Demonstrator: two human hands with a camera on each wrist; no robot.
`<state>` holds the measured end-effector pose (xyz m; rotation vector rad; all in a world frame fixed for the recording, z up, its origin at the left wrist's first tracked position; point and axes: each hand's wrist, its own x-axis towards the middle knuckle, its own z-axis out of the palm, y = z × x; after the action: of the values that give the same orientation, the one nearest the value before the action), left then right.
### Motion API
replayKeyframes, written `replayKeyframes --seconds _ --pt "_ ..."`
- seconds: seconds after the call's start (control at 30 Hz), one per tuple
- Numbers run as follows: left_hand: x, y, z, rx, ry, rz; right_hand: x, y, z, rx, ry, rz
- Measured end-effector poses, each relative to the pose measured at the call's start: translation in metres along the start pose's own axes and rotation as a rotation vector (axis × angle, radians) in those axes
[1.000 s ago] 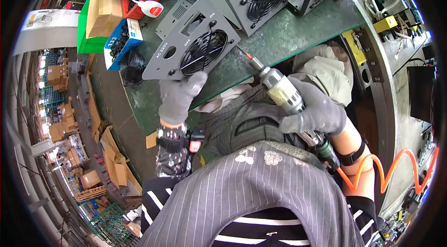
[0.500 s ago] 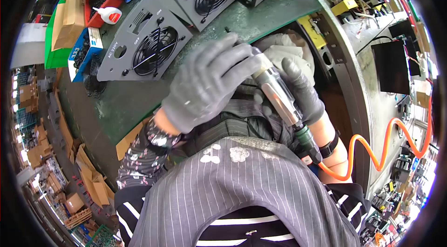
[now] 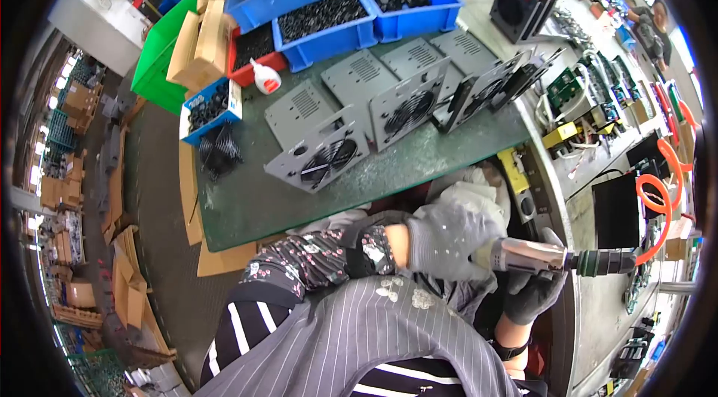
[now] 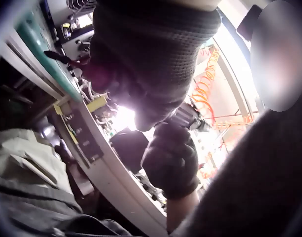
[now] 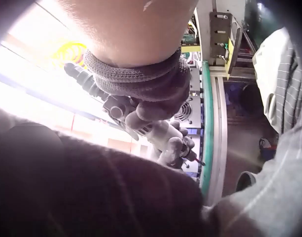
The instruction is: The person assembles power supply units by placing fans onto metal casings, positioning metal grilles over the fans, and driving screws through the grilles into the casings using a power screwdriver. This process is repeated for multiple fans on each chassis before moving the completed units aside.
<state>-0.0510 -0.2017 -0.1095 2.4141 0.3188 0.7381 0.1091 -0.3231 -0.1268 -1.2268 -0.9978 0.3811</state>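
My gloved left hand (image 3: 452,243) grips the front end of an air screwdriver (image 3: 531,255), held sideways in front of my lap. The gloved right hand (image 3: 532,296) is wrapped around its body from below, thumb showing above it. In the right wrist view the screwdriver's bit (image 5: 200,162) sticks out past the left fingers (image 5: 171,152). Beyond the hands, on the green-topped bench (image 3: 389,191), a grey panel (image 3: 318,161) with a black fan guard leans upright. A second fan panel (image 3: 407,109) stands behind it to the right.
Blue bins (image 3: 325,26) of small black parts, a red bin (image 3: 254,53) and a white bottle (image 3: 265,77) stand at the back left. A loose fan guard (image 3: 219,151) lies by the bench's left edge. An orange coiled hose (image 3: 658,210) runs from the screwdriver at right.
The left hand has left the near fan panel and come across to the screwdriver's front end. The screwdriver has swung from slanting toward the bench to lying sideways, further right. The head view has shifted.
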Motion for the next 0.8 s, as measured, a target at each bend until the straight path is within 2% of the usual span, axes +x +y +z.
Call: replayKeyframes --seconds 0.07,0.2,0.23,0.27,0.33,0.37,0.4,0.47,0.5,0.53,0.57,0.6,0.67,0.7,0.73,0.8 --pt "0.005 0.004 -0.001 -0.01 -0.026 0.009 0.003 0.005 -0.007 -0.11 0.029 -0.169" --pt "0.009 -0.004 0.003 -0.085 -0.105 0.012 0.022 -0.009 -0.007 -0.258 -0.141 -0.272" --pt "0.01 -0.006 0.002 -0.075 -0.162 -0.01 0.019 -0.016 -0.01 -0.131 -0.14 0.052" --pt "0.012 -0.006 0.001 -0.09 -0.199 0.033 0.018 -0.015 -0.014 -0.102 -0.202 0.196" --pt "0.016 -0.005 -0.001 -0.061 -0.219 -0.107 0.023 -0.009 -0.01 -0.067 -0.22 0.073" --pt "0.02 -0.005 -0.003 -0.154 -0.244 -0.147 0.028 -0.024 -0.005 0.36 -0.21 0.228" --pt "0.022 -0.006 -0.001 -0.167 -0.27 -0.117 0.024 -0.02 -0.009 0.364 -0.164 0.43" --pt "0.023 -0.007 0.002 -0.256 -0.222 -0.134 0.035 -0.016 -0.008 0.744 -0.351 0.425" --pt "0.028 -0.009 0.0 -0.389 -0.338 -0.181 0.043 -0.012 -0.006 0.468 -0.379 0.26" --pt "0.032 -0.008 0.003 -0.405 -0.354 -0.176 0.048 -0.009 -0.002 0.191 -0.406 0.107" --pt "0.034 -0.008 0.005 -0.423 -0.409 -0.196 0.049 -0.004 0.004 0.199 -0.401 0.213" --pt "0.036 -0.007 0.008 -0.44 -0.464 -0.219 0.054 0.001 0.006 0.268 -0.415 0.207" --pt "0.04 -0.008 0.007 -0.4 -0.429 -0.188 0.054 0.008 0.001 0.367 -0.29 0.303" --pt "0.037 -0.009 0.005 -0.185 -0.371 -0.172 0.059 0.016 -0.005 0.36 -0.289 0.275" --pt "0.033 -0.013 0.002 0.028 -0.307 -0.153 0.063 0.017 -0.007 0.302 -0.188 0.243" --pt "0.02 -0.029 -0.011 0.008 -0.366 -0.173 0.075 0.035 -0.016 0.214 -0.032 0.127"
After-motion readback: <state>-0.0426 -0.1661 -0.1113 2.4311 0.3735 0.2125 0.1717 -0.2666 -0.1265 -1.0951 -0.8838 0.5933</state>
